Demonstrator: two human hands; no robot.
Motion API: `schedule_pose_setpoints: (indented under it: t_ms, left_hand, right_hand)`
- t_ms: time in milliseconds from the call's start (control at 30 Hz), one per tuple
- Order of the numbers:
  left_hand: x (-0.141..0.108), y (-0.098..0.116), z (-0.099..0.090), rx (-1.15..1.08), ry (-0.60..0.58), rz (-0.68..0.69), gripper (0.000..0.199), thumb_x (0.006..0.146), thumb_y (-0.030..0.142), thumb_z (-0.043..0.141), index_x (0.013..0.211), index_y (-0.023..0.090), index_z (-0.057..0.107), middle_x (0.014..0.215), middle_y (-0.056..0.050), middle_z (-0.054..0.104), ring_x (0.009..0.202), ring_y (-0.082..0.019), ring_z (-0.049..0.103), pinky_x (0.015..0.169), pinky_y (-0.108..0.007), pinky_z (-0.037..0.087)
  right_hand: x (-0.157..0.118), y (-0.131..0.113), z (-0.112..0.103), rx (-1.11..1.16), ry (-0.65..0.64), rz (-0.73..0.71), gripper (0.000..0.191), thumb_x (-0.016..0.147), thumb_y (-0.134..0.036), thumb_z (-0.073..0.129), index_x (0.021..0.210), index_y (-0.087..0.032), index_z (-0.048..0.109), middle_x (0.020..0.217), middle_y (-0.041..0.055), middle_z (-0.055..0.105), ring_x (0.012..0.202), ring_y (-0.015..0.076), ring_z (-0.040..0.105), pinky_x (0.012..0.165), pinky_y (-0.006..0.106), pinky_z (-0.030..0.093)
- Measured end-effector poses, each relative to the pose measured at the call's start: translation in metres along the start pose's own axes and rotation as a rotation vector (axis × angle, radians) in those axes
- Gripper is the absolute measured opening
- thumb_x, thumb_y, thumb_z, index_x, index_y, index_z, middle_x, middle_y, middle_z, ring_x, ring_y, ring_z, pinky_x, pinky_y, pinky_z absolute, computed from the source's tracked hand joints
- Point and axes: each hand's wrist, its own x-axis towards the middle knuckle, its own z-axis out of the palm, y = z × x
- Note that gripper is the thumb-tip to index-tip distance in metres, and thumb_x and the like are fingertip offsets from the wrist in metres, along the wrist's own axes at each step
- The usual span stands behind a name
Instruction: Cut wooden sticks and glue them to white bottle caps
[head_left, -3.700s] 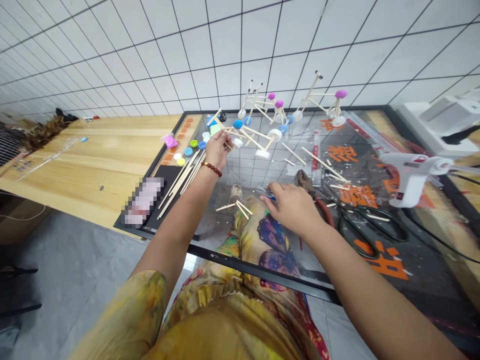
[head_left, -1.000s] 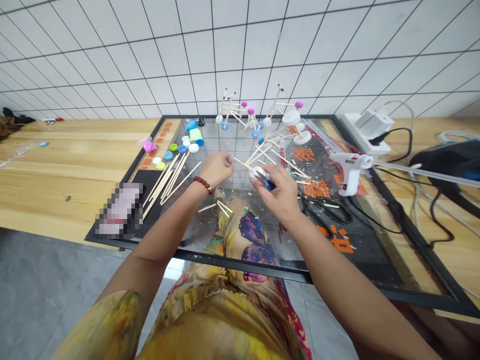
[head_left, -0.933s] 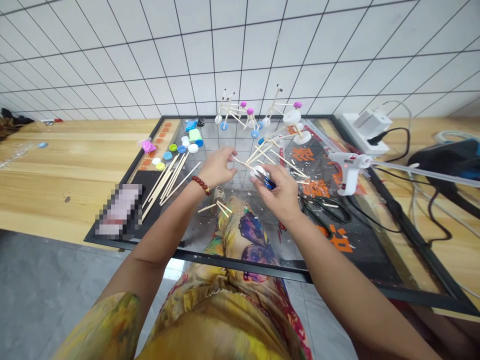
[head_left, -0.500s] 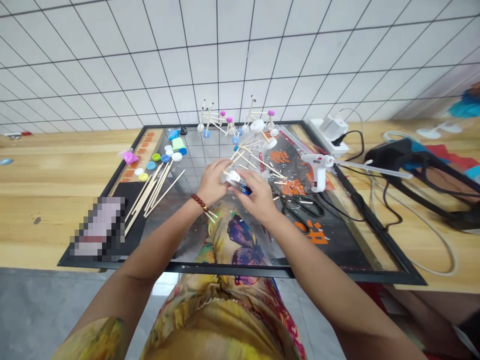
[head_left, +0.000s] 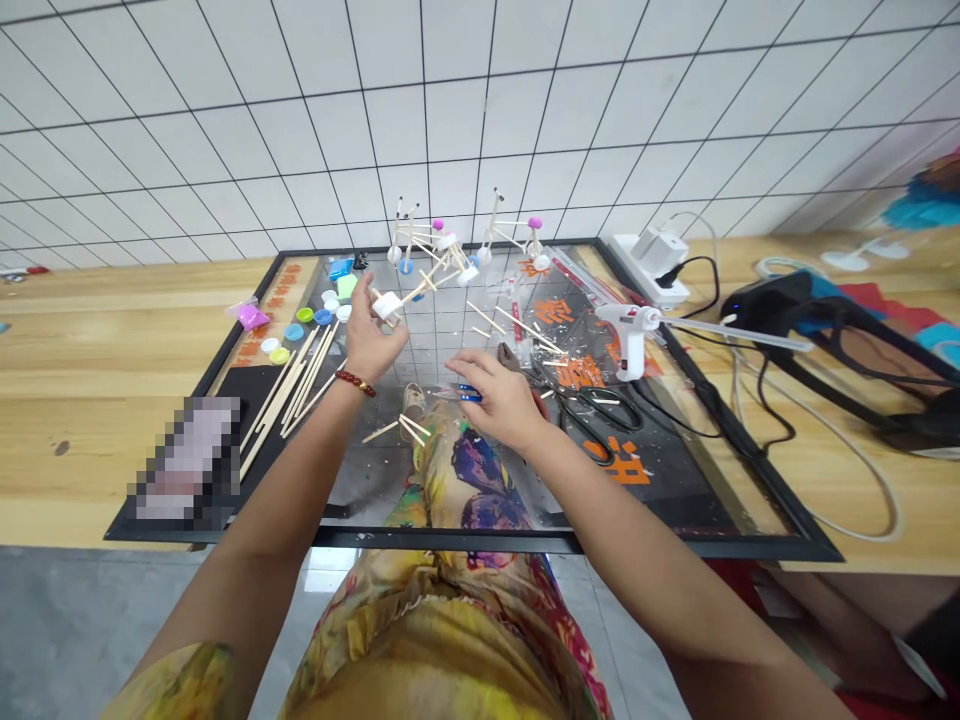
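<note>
Between the thumb and fingers of my left hand (head_left: 373, 338) is a white foam piece (head_left: 388, 306), part of a stick model (head_left: 420, 285) that reaches up toward the back. My right hand (head_left: 499, 397) is closed on a small blue tool (head_left: 469, 393) with a pointed metal tip, low over the glass sheet. Small stick bicycles with pink seats (head_left: 512, 235) stand behind, near the wall. Short loose sticks (head_left: 409, 425) lie between my forearms, and more (head_left: 536, 335) lie right of centre.
Long sticks (head_left: 296, 385), coloured clay pots (head_left: 305, 315) and a blurred phone-like object (head_left: 191, 455) are on the left. Black-handled scissors (head_left: 600, 410), a white glue gun (head_left: 630, 335), a power strip (head_left: 651, 268) with cables and a black bag-like item (head_left: 832, 350) are on the right.
My left hand has moved left and up, lifting the stick model with its white piece. My right hand, with the blue tool, has come away from it and is slightly lower.
</note>
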Motion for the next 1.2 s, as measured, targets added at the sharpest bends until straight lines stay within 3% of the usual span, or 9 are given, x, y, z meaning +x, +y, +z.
schedule_pose_setpoints:
  t_ms: [100,200,367,533,667,767,900,1067,1200]
  left_hand:
    - [0.006,-0.011,-0.005,-0.038,-0.022,-0.085,0.063,0.063,0.007,0.066,0.124,0.02,0.058,0.098,-0.003,0.066,0.089,-0.02,0.066,0.082,-0.032,0.053]
    - [0.006,-0.014,-0.005,-0.125,-0.097,-0.179,0.045,0.066,0.007,0.062,0.109,0.02,0.063,0.088,-0.001,0.066,0.083,-0.018,0.065,0.079,-0.031,0.052]
    - [0.007,-0.021,-0.002,-0.223,-0.118,-0.284,0.045,0.065,0.006,0.06,0.109,0.019,0.063,0.083,0.0,0.065,0.079,-0.018,0.063,0.075,-0.031,0.05]
    - [0.009,-0.03,-0.002,-0.261,-0.147,-0.342,0.054,0.059,0.009,0.06,0.112,0.021,0.063,0.078,0.002,0.064,0.077,-0.019,0.064,0.076,-0.032,0.05]
    - [0.01,-0.029,-0.005,-0.318,-0.184,-0.368,0.058,0.058,0.012,0.064,0.115,0.02,0.062,0.083,0.0,0.068,0.082,-0.019,0.067,0.081,-0.033,0.051]
    - [0.011,-0.026,-0.008,-0.358,-0.228,-0.394,0.061,0.057,0.015,0.067,0.118,0.018,0.061,0.09,-0.002,0.071,0.089,-0.021,0.068,0.087,-0.035,0.052]
    - [0.012,-0.026,-0.01,-0.382,-0.251,-0.414,0.053,0.059,0.018,0.071,0.111,0.018,0.065,0.092,-0.004,0.072,0.097,-0.025,0.07,0.095,-0.04,0.052]
    - [0.012,-0.026,-0.009,-0.376,-0.176,-0.403,0.029,0.068,0.029,0.076,0.095,0.019,0.071,0.09,-0.003,0.074,0.098,-0.024,0.072,0.098,-0.04,0.053]
    - [0.009,-0.023,-0.01,-0.428,-0.162,-0.363,0.028,0.071,0.036,0.08,0.092,0.019,0.073,0.089,-0.004,0.076,0.095,-0.024,0.073,0.096,-0.038,0.054]
  right_hand:
    - [-0.002,0.001,-0.001,-0.093,-0.104,-0.002,0.046,0.085,-0.018,0.061,0.129,-0.023,0.071,0.135,0.0106,0.069,0.11,0.0266,0.072,0.084,0.035,0.06]
    - [-0.002,0.004,0.001,-0.052,-0.079,-0.02,0.041,0.083,-0.017,0.063,0.121,-0.026,0.075,0.129,0.0084,0.072,0.105,0.0255,0.073,0.082,0.034,0.059]
    - [0.004,0.008,0.003,0.269,0.259,0.041,0.017,0.092,-0.029,0.061,0.095,-0.023,0.077,0.099,0.0067,0.076,0.094,0.0223,0.071,0.087,0.036,0.056]
    - [0.011,0.009,-0.003,0.51,0.523,0.326,0.04,0.094,-0.056,0.062,0.078,-0.021,0.072,0.066,-0.0008,0.059,0.066,0.0152,0.055,0.066,0.031,0.047]
    - [0.014,0.011,-0.005,0.761,0.637,0.459,0.052,0.088,-0.071,0.065,0.077,-0.02,0.069,0.052,-0.0068,0.038,0.048,0.0099,0.032,0.048,0.027,0.027]
    - [0.016,0.012,-0.005,0.85,0.666,0.473,0.052,0.083,-0.072,0.07,0.074,-0.021,0.066,0.051,-0.0071,0.036,0.045,0.0086,0.026,0.045,0.027,0.018]
    - [0.018,0.011,-0.006,0.847,0.649,0.469,0.051,0.083,-0.072,0.069,0.074,-0.022,0.065,0.054,-0.006,0.041,0.046,0.0087,0.028,0.045,0.027,0.019]
    - [0.017,0.011,-0.004,0.854,0.643,0.465,0.054,0.083,-0.074,0.068,0.073,-0.021,0.062,0.054,-0.0065,0.042,0.045,0.0077,0.027,0.044,0.026,0.019]
    - [0.016,0.011,-0.003,0.879,0.647,0.464,0.055,0.08,-0.075,0.071,0.073,-0.02,0.063,0.055,-0.0062,0.043,0.046,0.0075,0.029,0.045,0.025,0.02]
